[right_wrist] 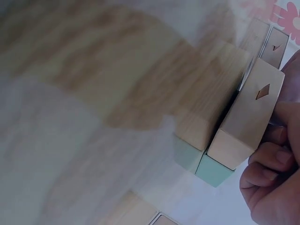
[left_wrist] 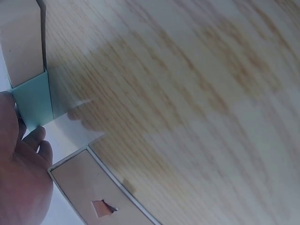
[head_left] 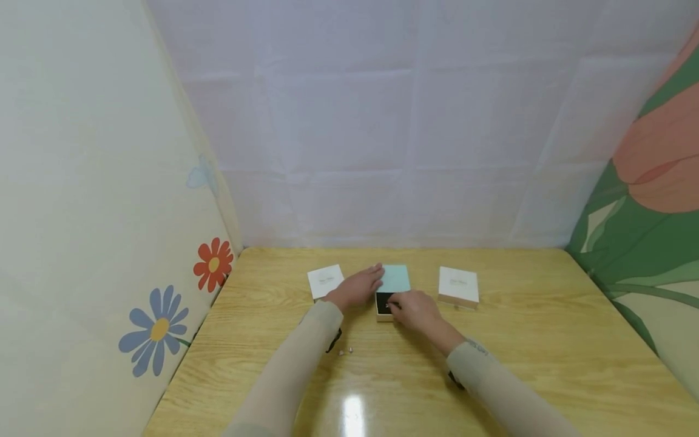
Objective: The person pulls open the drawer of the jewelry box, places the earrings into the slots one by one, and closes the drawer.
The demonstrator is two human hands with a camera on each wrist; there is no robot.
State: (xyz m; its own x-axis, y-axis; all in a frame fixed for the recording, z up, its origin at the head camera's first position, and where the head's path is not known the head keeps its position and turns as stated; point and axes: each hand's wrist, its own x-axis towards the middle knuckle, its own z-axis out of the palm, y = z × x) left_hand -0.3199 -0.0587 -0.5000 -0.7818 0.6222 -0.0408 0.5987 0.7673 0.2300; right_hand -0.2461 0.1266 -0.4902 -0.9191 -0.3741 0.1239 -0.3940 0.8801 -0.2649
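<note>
A small drawer box with a mint-green sleeve (head_left: 394,278) lies on the wooden table. Its drawer (right_wrist: 251,115) is slid out toward me and shows a black insert (head_left: 381,298). My left hand (head_left: 360,286) lies along the left side of the sleeve with extended fingers, the fingertips right at its edge. Over the drawer, my right hand (head_left: 416,309) has its fingers curled and pinches a tiny shiny piece (head_left: 388,304) at the insert; the fingers partly hide it. From the right wrist, the curled fingers (right_wrist: 269,164) show beside the box.
A white box (head_left: 325,280) lies left of my left hand, partly covered by it. Another white box (head_left: 458,285) sits to the right. Two tiny shiny pieces, one of them a silvery piece (head_left: 351,349), lie nearer me on the table (head_left: 262,358). A white cloth (head_left: 349,152) hangs behind.
</note>
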